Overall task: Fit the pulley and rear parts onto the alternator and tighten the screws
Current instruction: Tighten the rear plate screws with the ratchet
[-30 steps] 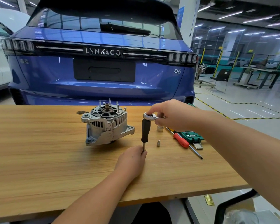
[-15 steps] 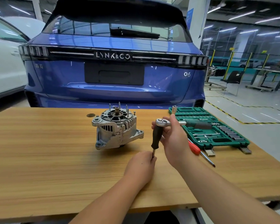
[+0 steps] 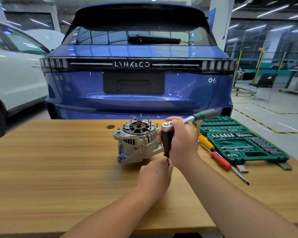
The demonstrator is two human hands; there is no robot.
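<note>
Right hand (image 3: 183, 141) grips a black-handled driver (image 3: 166, 144), held upright, with a ratchet wrench (image 3: 193, 118) seated on its top end; the ratchet's green grip points away to the right and is blurred. Left hand (image 3: 156, 176) is closed below it, fingertips pinching the driver's lower shaft just above the worktop (image 3: 58, 169).

Beyond the far edge of the wooden worktop stands a blue car (image 3: 138, 74), rear toward the camera, lettered LYNK&CO and 06. A white car (image 3: 12, 74) stands at the left.

On the worktop, right side, a green socket set case (image 3: 239, 143) lies open, with rows of sockets and bits in its compartments.

The alternator (image 3: 136, 141) sits near the middle of the worktop, just left of the driver, rear face upward, shaft and several studs projecting from it. Whether the driver handle touches its housing cannot be determined.

A red-handled screwdriver (image 3: 221, 160) and a yellow-handled tool (image 3: 205, 141) lie between the right hand and the case.

A small dark round part (image 3: 110, 126) lies on the worktop behind and left of the alternator.
</note>
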